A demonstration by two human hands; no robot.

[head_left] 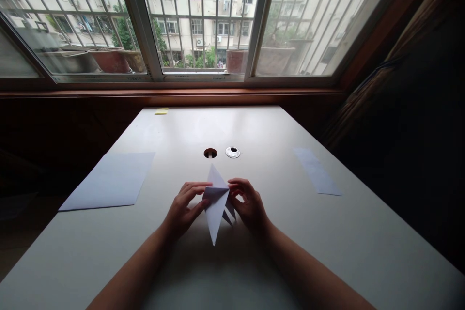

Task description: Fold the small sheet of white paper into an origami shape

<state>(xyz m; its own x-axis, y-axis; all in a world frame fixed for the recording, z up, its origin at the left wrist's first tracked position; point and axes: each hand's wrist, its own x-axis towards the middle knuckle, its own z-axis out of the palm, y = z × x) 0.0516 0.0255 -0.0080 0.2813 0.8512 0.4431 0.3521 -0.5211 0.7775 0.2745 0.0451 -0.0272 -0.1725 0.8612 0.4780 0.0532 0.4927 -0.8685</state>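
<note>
A folded white paper figure with several pointed flaps is held up over the middle of the table. One point aims away from me, a long one hangs toward me, and two narrow ones stick out at the lower right. My left hand pinches its left side, thumb on the near face and fingers along the upper edge. At the right corner, my right hand has thumb and fingertips closed on the paper. The tips of the right fingers are partly hidden behind the fold.
On the white table, a stack of white paper lies left and a paper strip right. Behind the figure are a round hole and a metal ring. Yellow sticky notes sit near the far edge, below a barred window.
</note>
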